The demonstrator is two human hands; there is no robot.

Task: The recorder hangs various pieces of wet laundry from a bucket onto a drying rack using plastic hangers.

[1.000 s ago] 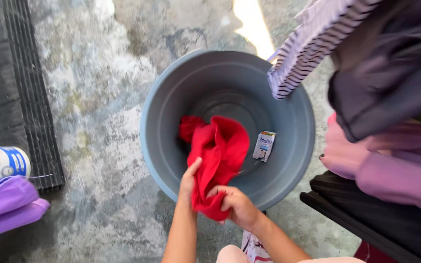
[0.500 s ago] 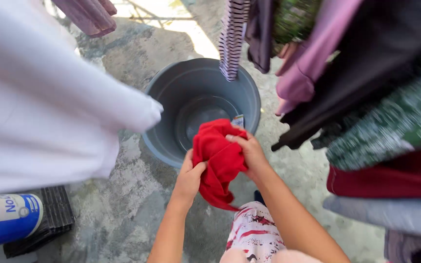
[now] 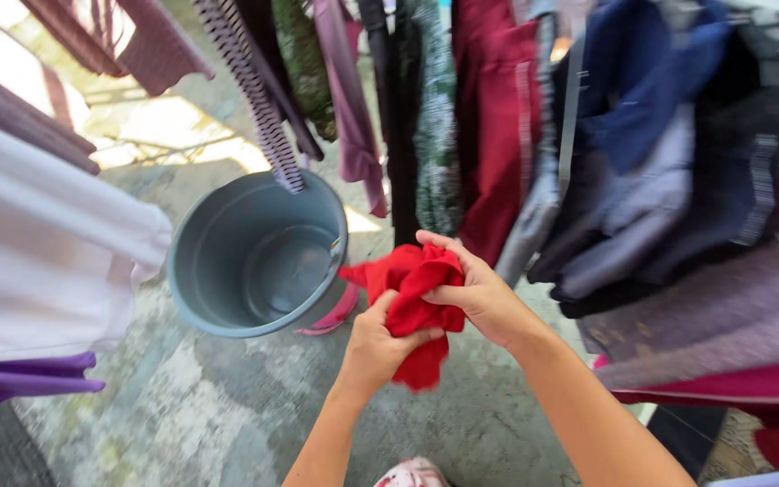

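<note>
A crumpled red cloth (image 3: 412, 302) hangs in the air at the middle of the head view, held by both hands. My left hand (image 3: 374, 347) grips its lower part from below. My right hand (image 3: 480, 293) pinches its upper edge from the right. The cloth is up out of the grey plastic bucket (image 3: 227, 271), which stands on the concrete floor to the left of my hands and looks empty inside.
Many clothes hang on lines across the top and right: a striped piece (image 3: 259, 99), a maroon garment (image 3: 498, 117), dark blue and grey ones (image 3: 669, 144). A white cloth (image 3: 38, 252) and a purple one (image 3: 11, 379) hang at the left. A pink sandal (image 3: 331, 316) lies beside the bucket.
Both hands have lifted the red cloth up out of the bucket and to the right. The view has risen toward the hanging clothes.
</note>
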